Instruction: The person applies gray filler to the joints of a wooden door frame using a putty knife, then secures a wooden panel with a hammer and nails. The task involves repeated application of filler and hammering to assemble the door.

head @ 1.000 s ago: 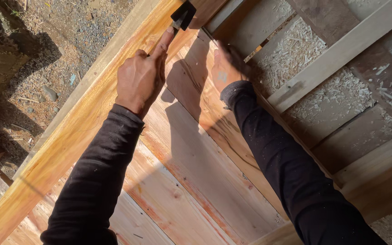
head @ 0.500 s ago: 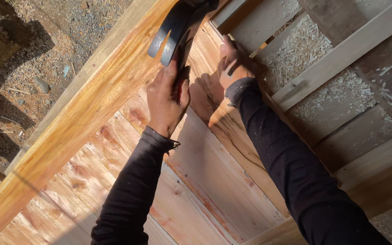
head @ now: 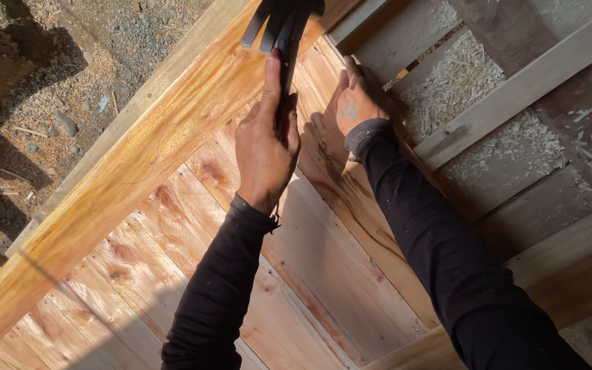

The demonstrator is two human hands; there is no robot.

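Note:
My left hand (head: 265, 147) grips the handle of a dark claw hammer (head: 282, 27), whose head is raised at the top edge of the view. My right hand (head: 358, 103) rests, back up, on a pale wooden plank (head: 323, 226) near its far end, just right of the hammer handle. Its fingers curl toward the plank's edge, and what they pinch is hidden. Both arms wear black sleeves. The plank lies among other boards laid side by side, next to a thick orange-toned beam (head: 138, 164).
Gravel and wood chips cover the ground (head: 83, 75) beyond the beam at the upper left. At the right, grey crossing battens (head: 515, 89) lie over a bed of pale wood shavings (head: 460, 75). Another timber edge (head: 570, 281) runs along the lower right.
My left hand has moved right and closer to me with the hammer, whose head has swung up to the top edge. My right hand has stayed on the plank.

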